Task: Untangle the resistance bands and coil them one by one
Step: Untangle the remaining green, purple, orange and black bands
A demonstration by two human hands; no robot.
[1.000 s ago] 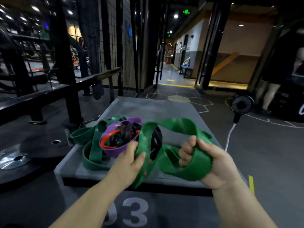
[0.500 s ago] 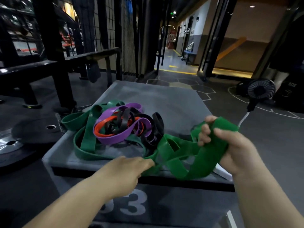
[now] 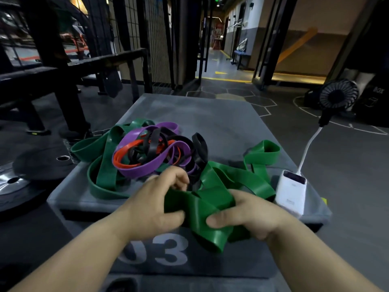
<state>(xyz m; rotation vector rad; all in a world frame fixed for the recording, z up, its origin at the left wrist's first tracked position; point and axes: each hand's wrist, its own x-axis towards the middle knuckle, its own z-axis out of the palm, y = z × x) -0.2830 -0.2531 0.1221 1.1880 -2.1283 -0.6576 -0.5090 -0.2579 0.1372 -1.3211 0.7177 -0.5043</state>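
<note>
1. Down at the lower centre of the frame, the left hand [image 3: 155,203] has its fingers [image 3: 181,180] curled over a fold of the wide green band [image 3: 200,209], with the thumb pressed onto the band from the near side, so the hand is clamped on it.
2. Just right of it, the right hand [image 3: 250,216] pinches the same fold. Its thumb lies flat on top and its other fingers are hidden behind the rubber.
3. Between the two hands the green band bunches, and one loop hangs down over the box's front face, beside the printed "03".
4. More green loops trail to the right and far left across the grey box [image 3: 210,119]; whether they are the same band cannot be told.
5. Above the left hand sits the tangle: a purple band [image 3: 147,169] wound around an orange band [image 3: 126,163], with black bands [image 3: 197,152] threaded through.
6. On the box's right edge lies a white power bank [image 3: 291,192], and its cable [image 3: 309,148] rises to a small fan [image 3: 337,95] at the upper right.
7. At the left edge of the frame, a weight plate [image 3: 12,182] lies on the floor.
</note>
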